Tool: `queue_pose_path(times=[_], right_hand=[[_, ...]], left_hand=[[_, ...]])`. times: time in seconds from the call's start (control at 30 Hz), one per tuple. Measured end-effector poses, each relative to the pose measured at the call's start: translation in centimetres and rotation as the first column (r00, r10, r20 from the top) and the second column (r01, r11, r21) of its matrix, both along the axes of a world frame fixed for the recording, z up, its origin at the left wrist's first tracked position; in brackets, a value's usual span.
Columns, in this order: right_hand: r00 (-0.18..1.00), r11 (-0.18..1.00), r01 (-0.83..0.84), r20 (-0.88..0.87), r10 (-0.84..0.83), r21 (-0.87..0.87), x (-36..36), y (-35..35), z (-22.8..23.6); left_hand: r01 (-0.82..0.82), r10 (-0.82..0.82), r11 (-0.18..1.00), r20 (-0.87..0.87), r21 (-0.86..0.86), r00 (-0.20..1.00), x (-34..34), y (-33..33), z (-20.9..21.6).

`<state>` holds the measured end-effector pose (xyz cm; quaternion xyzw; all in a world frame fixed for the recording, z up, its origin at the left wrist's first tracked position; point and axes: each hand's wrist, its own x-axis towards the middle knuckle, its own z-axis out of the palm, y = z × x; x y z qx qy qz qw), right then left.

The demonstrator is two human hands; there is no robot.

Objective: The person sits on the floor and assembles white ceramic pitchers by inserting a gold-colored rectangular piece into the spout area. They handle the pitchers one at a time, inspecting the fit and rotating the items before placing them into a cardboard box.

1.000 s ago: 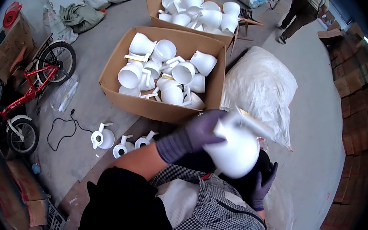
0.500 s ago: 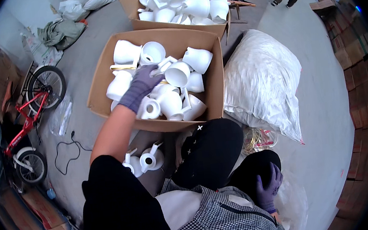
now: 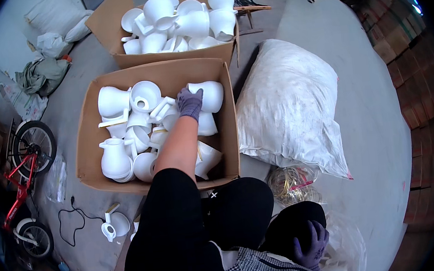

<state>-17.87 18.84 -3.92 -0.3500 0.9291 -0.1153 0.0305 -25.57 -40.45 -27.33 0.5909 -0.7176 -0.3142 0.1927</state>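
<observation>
My left hand, in a purple knit glove, reaches into the near cardboard box. Its fingers are bent over the left end of a white pitcher, which lies on its side at the box's right. Around it are several more white pitchers, such as an upright one at the left and one with its round opening upward; some handles carry gold strips. My forearm hides part of the pile. My right hand, also gloved, lies on my right knee with its fingers apart, holding nothing.
Behind stands a second box of white pitchers. A large white sack lies right of the near box, beside a clear bag of gold rings. A white pitcher, a black cord and a red bicycle are left.
My left hand has moved rightward across the near box, from the middle-left pitchers to the pitcher at the right. The view has shifted. My right hand stays on my knee.
</observation>
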Motion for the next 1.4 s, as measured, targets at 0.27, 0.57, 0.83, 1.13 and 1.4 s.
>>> queue_pose_path(times=[0.27,0.57,0.83,1.13,1.4], right_hand=[[0.991,0.989,-0.054,0.117,0.071,-0.137,-0.6,0.3,1.4],[0.557,0.805,-0.070,0.646,0.522,-0.590,-5.1,-8.0,7.3],[0.790,0.794,-0.392,0.272,0.549,-0.464,0.5,-3.2,10.2],[0.566,0.916,-0.375,0.748,0.347,-0.141,2.3,2.1,12.9],[0.704,0.855,-0.318,0.502,0.502,-0.409,2.1,2.2,8.3]], left_hand=[[0.055,-0.120,0.989,-0.524,-0.138,0.843,10.1,5.0,3.2],[0.731,-0.613,0.610,-0.767,-0.306,0.191,27.3,22.6,27.5],[0.968,-0.587,0.249,-0.789,0.035,0.180,28.8,31.0,29.5],[0.951,-0.945,0.044,-0.321,-0.307,-0.060,24.4,37.2,28.0],[0.972,-0.827,0.197,-0.555,-0.130,0.093,23.9,38.8,23.8]])
